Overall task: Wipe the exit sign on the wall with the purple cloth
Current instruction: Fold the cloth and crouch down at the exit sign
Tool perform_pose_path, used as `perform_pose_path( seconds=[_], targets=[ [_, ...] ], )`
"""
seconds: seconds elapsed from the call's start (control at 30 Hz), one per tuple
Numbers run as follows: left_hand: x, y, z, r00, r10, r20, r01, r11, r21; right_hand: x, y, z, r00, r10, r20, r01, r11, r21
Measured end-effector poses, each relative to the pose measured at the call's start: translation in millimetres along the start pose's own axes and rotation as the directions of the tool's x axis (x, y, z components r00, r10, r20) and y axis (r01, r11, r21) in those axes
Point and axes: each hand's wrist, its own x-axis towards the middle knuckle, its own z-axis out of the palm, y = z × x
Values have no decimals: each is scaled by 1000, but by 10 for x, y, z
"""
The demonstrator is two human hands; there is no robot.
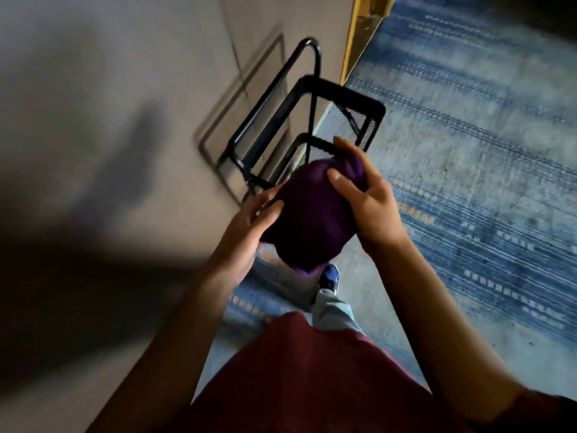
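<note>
The purple cloth (307, 214) is bunched up in front of my chest, held between both hands. My left hand (246, 232) grips its lower left side with the fingers curled against it. My right hand (363, 195) holds its upper right end, thumb and fingers pressed into the fabric. The exit sign is not in view. A beige wall (109, 120) fills the left side, with my shadow across it.
A black metal mesh cart (312, 120) with a tubular handle stands against the wall just beyond my hands. Blue patterned carpet (468, 167) covers the floor to the right. A yellow door frame (356, 35) rises at the top. My shoe (329, 276) shows below the cloth.
</note>
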Motion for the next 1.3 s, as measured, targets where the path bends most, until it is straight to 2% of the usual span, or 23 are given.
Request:
perform_pose_path(
  seconds=[0.1,0.27,0.4,0.47,0.6,0.8,0.93,1.13,1.2,1.3],
  targets=[
    [-410,-229,-126,994,-21,-103,5,988,-153,-206,-3,228,999,36,12,-36,999,15],
    [-913,-302,-188,965,88,-248,-151,957,-249,-606,19,540,996,83,15,-83,996,-15],
    [-1227,-283,-245,913,182,-366,-247,959,-139,-861,77,586,997,71,-2,-71,997,-11],
    [-1407,-286,-227,878,260,-402,-296,955,-29,-977,132,565,997,76,15,-76,997,-28],
    [-1718,-398,-65,834,378,-403,-319,925,208,-1217,260,457,990,96,99,-90,994,-63],
    [-2231,-699,378,770,369,-521,-292,929,227,-1755,447,107,979,115,170,-101,991,-86],
    [-2585,-937,653,692,356,-628,-277,934,225,-2125,566,-103,957,128,260,-117,992,-57],
    [-3274,-1262,848,606,294,-739,-268,950,159,-2694,782,-55,848,257,464,-220,966,-134],
    [-3512,-1358,834,583,228,-780,-267,960,80,-2866,810,44,779,297,552,-252,955,-158],
    [-3939,-1524,788,519,132,-845,-322,945,-50,-3181,862,255,631,347,694,-305,933,-189]
  ],
)
